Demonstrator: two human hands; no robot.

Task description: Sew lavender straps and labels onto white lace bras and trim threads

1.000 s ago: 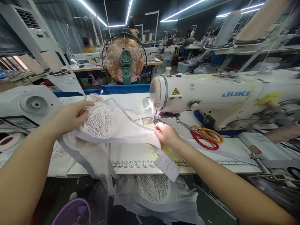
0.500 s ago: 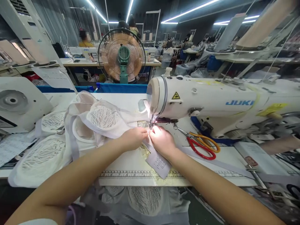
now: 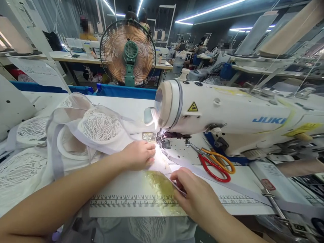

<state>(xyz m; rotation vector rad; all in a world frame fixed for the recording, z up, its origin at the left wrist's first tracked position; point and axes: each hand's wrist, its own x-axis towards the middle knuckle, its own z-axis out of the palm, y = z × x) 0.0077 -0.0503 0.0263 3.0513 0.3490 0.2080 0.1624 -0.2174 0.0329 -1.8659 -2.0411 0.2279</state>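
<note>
1. Well left of the machine (image 3: 227, 108), lace cups (image 3: 22, 168) are spread on the table (image 3: 121, 180).
2. Nearer the machine, still on its left, the bra (image 3: 101, 126) is laid out, one lace cup turned upward; its pale cloth is stretched toward the machine's needle end.
3. Behind the machine and to its left, a round fan (image 3: 131, 50) is stood before another bench (image 3: 162, 63).
4. Just in front and left of the machine's needle end, the left hand (image 3: 139, 155) is rested on the white cloth, fingers held close together; whether any cloth is pinched cannot be told.
5. At the machine's left end, the foot (image 3: 160, 135) is brightly lit, with cloth lying right beside it.
6. In front of the machine, a ruler (image 3: 131, 201) is seen along the table edge, partly covered by the right hand (image 3: 196, 195). By its curled fingers a thin pale piece (image 3: 178, 188) is pinched, mostly hidden.
7. Just in front of the machine's arm, scissors (image 3: 215, 154) are laid; a lilac strip (image 3: 243, 189) is trailed past them.
</note>
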